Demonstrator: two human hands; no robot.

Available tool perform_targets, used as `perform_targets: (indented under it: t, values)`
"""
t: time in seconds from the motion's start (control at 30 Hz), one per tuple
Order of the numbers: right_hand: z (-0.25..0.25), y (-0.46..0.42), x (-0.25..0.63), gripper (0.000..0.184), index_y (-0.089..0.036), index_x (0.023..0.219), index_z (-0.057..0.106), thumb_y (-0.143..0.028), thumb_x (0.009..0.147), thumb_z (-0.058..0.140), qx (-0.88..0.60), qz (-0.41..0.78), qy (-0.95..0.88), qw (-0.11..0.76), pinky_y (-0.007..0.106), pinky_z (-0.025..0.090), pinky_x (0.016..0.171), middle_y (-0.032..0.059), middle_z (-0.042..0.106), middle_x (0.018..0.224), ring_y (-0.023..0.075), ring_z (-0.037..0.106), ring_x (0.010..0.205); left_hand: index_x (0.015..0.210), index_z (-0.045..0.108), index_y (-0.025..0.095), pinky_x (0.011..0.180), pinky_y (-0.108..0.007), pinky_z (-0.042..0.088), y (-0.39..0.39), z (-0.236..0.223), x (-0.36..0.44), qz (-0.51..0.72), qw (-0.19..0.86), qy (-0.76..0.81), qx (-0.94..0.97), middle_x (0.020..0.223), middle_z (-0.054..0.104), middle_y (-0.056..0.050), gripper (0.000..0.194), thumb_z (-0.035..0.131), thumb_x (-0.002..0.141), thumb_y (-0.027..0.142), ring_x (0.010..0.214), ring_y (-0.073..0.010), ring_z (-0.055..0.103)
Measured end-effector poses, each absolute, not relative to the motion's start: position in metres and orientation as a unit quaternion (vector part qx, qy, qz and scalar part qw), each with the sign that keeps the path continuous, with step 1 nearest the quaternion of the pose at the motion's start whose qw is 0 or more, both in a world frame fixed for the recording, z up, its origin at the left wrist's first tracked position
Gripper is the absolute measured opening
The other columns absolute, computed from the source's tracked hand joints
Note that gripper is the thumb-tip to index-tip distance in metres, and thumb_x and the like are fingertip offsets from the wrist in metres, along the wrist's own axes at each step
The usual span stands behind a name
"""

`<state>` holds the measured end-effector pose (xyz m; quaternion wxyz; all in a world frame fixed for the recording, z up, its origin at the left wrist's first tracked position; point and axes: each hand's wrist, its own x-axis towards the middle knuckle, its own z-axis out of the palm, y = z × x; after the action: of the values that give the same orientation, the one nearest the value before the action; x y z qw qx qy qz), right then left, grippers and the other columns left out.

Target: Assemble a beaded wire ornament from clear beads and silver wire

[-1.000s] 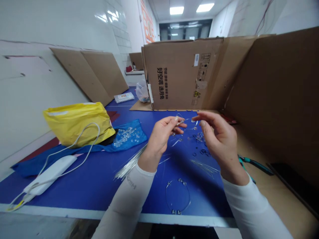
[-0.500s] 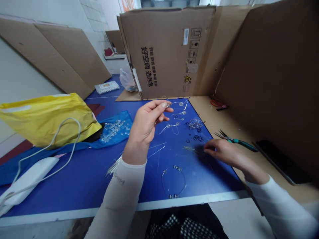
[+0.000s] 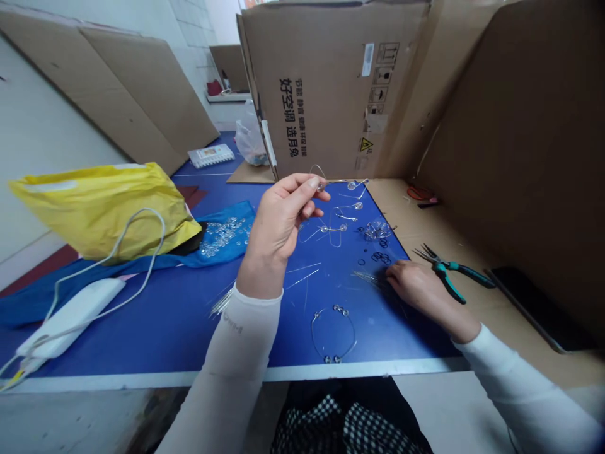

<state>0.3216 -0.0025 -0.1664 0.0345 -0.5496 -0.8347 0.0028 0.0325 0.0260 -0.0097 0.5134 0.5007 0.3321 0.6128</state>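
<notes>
My left hand [image 3: 280, 222] is raised over the blue table [image 3: 165, 328], its thumb and fingers pinched on a thin wire with a clear bead [image 3: 320, 183] at its tip. My right hand [image 3: 416, 285] rests low on the table's right side, fingertips down on a small bundle of thin wire pins [image 3: 366, 277]; its fingers are curled and what they grip is hidden. Small dark rings [image 3: 378, 257] lie just beyond it. A wire loop with beads [image 3: 333, 331] lies near the front edge between my arms.
Teal-handled pliers [image 3: 449, 272] lie right of my right hand, a dark phone [image 3: 539, 306] further right. Clear beads [image 3: 222, 232] sit on blue cloth by a yellow bag [image 3: 101, 205]. A white device with cable [image 3: 70, 314] lies left. Cardboard walls [image 3: 331, 82] enclose the back and right.
My right hand let go of the wire and dropped to the table onto the pins. My left hand stayed raised with the beaded wire. The view tilted downward.
</notes>
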Motion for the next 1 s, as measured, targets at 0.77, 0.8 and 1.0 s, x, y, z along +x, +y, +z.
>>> perform_targets:
  t: [0.77, 0.8, 1.0]
  values:
    - [-0.167, 0.017, 0.311, 0.02, -0.016, 0.076, 0.071, -0.014, 0.086, 0.054, -0.583, 0.065, -0.81, -0.004, 0.032, 0.038, 0.065, 0.0163, 0.076, 0.083, 0.0244, 0.068, 0.075, 0.082, 0.075, 0.017, 0.059, -0.018, 0.053, 0.026, -0.011, 0.035, 0.597, 0.527, 0.33, 0.507, 0.072, 0.07, 0.001, 0.012, 0.07, 0.092, 0.018, 0.047, -0.0033, 0.046]
    - [-0.167, 0.018, 0.313, 0.019, -0.017, 0.076, 0.071, -0.014, 0.085, 0.055, -0.585, 0.08, -0.807, 0.002, 0.032, 0.037, 0.064, 0.0149, 0.076, 0.082, 0.0233, 0.067, 0.073, 0.081, 0.074, 0.017, 0.059, -0.018, 0.053, 0.026, -0.011, 0.035, 0.597, 0.527, 0.333, 0.505, 0.072, 0.071, 0.001, 0.012, 0.07, 0.092, 0.018, 0.047, -0.0033, 0.045]
    - [-0.161, 0.026, 0.334, 0.01, -0.021, 0.073, 0.07, -0.023, 0.078, 0.061, -0.605, 0.206, -0.764, 0.093, 0.029, 0.039, 0.064, 0.0044, 0.072, 0.073, 0.0172, 0.058, 0.065, 0.08, 0.074, 0.017, 0.058, -0.017, 0.053, 0.026, -0.009, 0.035, 0.599, 0.524, 0.334, 0.505, 0.07, 0.071, 0.001, 0.009, 0.075, 0.089, 0.02, 0.047, -0.0034, 0.046]
